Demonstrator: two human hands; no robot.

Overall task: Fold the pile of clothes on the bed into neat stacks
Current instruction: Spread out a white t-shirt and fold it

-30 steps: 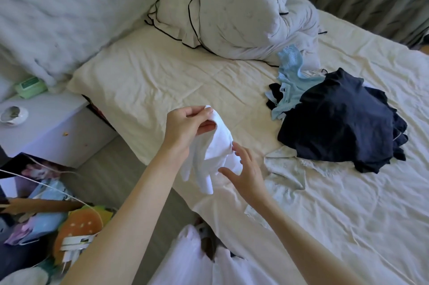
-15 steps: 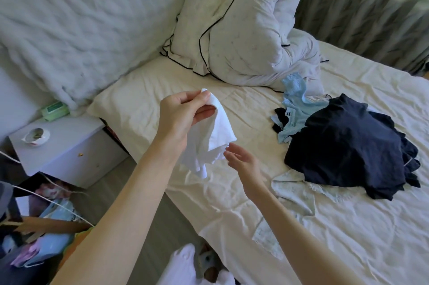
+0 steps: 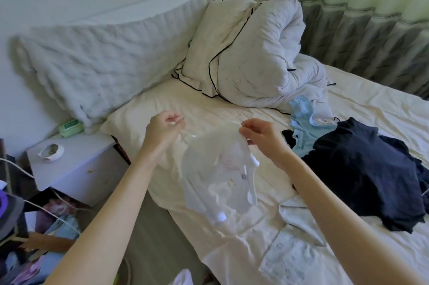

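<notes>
**White garment held open above cream sheet**

White, thin fabric — a small garment [image 3: 220, 175] with faint pink print and a small button — hangs spread in the air between the person's two hands, above the near edge of the cream-sheeted bed [image 3: 371, 108]. It is motion-blurred, so its exact cut cannot be told. The left hand [image 3: 162, 132] pinches the garment's upper left corner between thumb and curled fingers; the right hand [image 3: 262, 137] pinches the upper right corner the same way. The two hands are apart at roughly level height, with the cloth drooping below them.

To the right, on the sheet, lies the unfolded pile: a crumpled dark navy garment [image 3: 362, 175] on top, with a light blue knit garment [image 3: 304, 122] partly under its far-left edge. A pale patterned cloth [image 3: 294, 245] lies flat on the sheet near the right forearm, just beside the navy garment.

At the head of the bed — a rolled white quilt with black piping [image 3: 250, 59] leans beside a long quilted white bolster [image 3: 97, 71]. A pale lilac bedside cabinet [image 3: 76, 166] stands left of the bed, bearing a small white dish [image 3: 50, 151] and a green wipes packet [image 3: 70, 127].
</notes>
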